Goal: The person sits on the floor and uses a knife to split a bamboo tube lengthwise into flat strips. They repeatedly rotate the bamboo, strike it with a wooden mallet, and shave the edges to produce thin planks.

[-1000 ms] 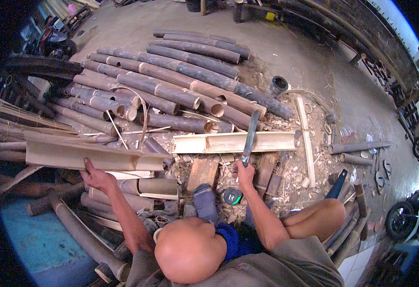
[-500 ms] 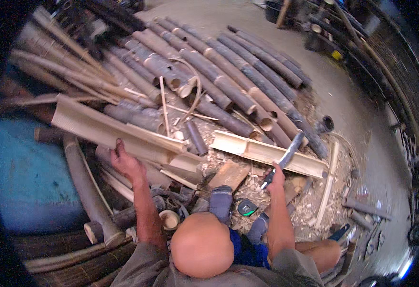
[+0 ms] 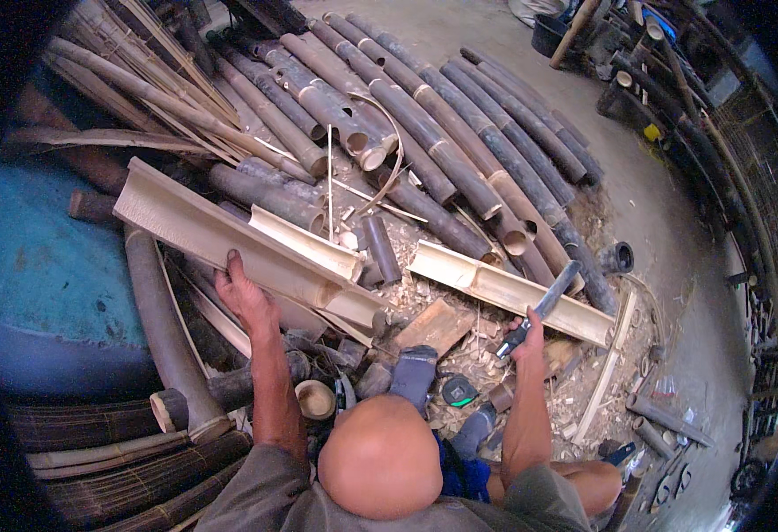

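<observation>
My left hand [image 3: 249, 300] is closed on the near edge of a long split bamboo half [image 3: 196, 229], its thumb showing against the pale hollow. The bamboo slants from the far left down toward the middle. In my right hand [image 3: 529, 339] is a large knife [image 3: 556, 291], gripped by its dark handle, the blade angled up and to the right. Behind that blade lies another split bamboo half [image 3: 487, 285], hollow side up. A third pale split piece [image 3: 305, 246] rests just beyond the one in my left hand. Between my hands sits a wooden block [image 3: 433, 326].
Whole bamboo poles [image 3: 424, 133] lie in rows ahead. A tape measure [image 3: 458, 390] is by my feet among wood shavings [image 3: 575, 355]. At left are a thick bamboo pole [image 3: 165, 310], a teal surface [image 3: 52, 257] and thin bamboo strips [image 3: 154, 84]. A pale strip [image 3: 606, 372] lies at right.
The whole view has shifted, so most things sit slightly lower and farther right. My right hand has turned the knife a little, showing more of its dark handle. Both hands keep their holds.
</observation>
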### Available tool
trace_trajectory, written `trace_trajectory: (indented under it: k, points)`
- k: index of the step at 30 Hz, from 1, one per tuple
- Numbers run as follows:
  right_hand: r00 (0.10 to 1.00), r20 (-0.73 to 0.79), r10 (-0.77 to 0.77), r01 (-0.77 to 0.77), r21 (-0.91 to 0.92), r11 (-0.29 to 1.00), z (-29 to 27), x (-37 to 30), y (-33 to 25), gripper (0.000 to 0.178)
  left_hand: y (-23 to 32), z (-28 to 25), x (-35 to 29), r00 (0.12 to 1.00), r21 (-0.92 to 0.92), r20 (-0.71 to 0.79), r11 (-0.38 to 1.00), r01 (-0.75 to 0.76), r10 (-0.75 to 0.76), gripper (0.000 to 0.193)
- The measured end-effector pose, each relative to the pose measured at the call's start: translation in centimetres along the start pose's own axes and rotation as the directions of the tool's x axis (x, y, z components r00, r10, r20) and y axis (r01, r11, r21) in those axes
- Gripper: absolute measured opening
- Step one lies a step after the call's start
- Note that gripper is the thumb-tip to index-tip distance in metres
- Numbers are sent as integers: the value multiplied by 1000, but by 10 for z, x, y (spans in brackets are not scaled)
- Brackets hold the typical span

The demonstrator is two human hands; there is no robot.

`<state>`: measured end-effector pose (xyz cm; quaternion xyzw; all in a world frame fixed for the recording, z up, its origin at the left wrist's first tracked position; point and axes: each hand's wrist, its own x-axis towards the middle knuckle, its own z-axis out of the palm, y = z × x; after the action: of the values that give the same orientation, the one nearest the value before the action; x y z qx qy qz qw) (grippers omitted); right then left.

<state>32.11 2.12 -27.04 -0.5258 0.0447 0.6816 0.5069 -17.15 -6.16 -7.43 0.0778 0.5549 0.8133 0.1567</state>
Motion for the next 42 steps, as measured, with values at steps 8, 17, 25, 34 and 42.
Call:
trace_trajectory:
  k: [8, 17, 25, 34, 42]
  points:
    - [995, 73, -75, 75, 3, 997, 14, -60, 56, 25, 19, -23, 5, 999, -53, -11, 998, -33, 33, 30]
    - [925, 367, 102, -77, -81, 994, 162, -100, 118, 21, 50, -17, -22, 996, 8, 85, 1000, -8, 7, 29]
    - [820, 546, 170, 415, -772, 481, 191, -126, 137, 26, 76, 3, -31, 958, -101, 277, 994, -50, 76, 35]
    - [803, 450, -391, 513, -856, 68, 40, -216, 79, 35, 13, 51, -56, 970, 233, 228, 972, 31, -86, 45]
    - [872, 278, -402, 351, -929, 118, -53, -243, 114, 38, 2, 127, -153, 844, -63, 533, 998, -32, 61, 64]
